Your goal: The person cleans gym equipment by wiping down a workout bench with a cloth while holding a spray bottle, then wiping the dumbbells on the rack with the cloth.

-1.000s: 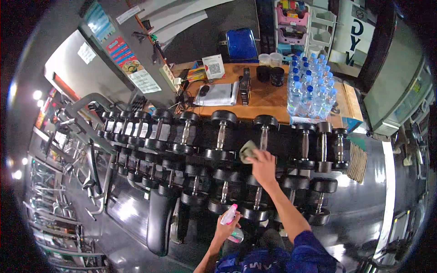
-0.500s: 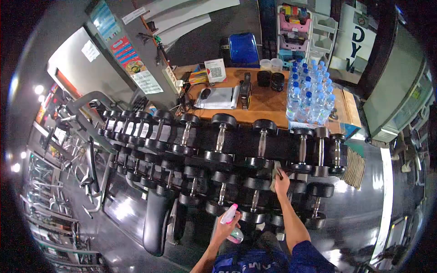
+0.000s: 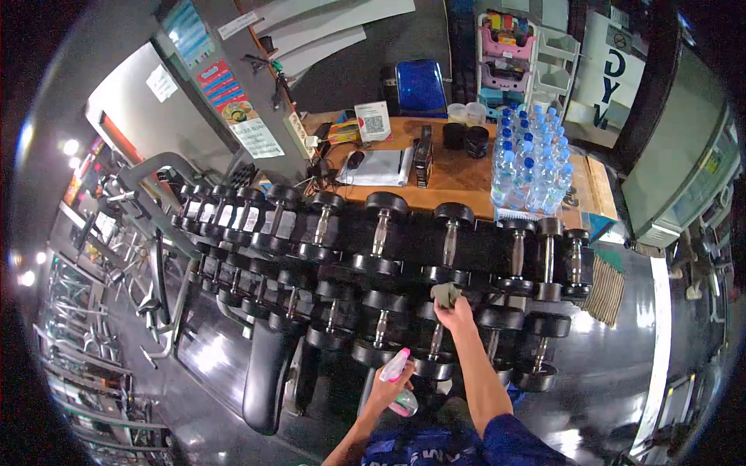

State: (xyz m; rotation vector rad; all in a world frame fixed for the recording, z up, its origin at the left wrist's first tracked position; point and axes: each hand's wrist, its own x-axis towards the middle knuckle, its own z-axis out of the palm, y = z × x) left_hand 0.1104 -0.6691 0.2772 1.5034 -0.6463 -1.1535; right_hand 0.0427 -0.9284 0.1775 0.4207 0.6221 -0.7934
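Observation:
In my left hand (image 3: 390, 385) is a spray bottle (image 3: 403, 401) with a pink and white trigger head and a clear body, held low in front of the rack. My right hand (image 3: 454, 314) is closed on a greyish cloth (image 3: 446, 295), at the front edge of the upper tier. Just above the cloth is the near end of an upper-row dumbbell (image 3: 450, 247) with black round heads and a chrome handle. Below my right hand lies a lower-row dumbbell (image 3: 437, 340), partly covered by the hand and cloth.
Two rows of dumbbells fill the rack (image 3: 416, 225). Behind it a wooden desk (image 3: 458, 182) holds several water bottles (image 3: 532, 163), papers (image 3: 373, 167) and dark jars (image 3: 476, 142). A padded bench (image 3: 270, 380) stands at the left front, and a striped mat (image 3: 604, 291) lies at right.
My right hand has moved left with the cloth, along the front of the upper row. My left hand with the spray bottle has stayed nearly in place.

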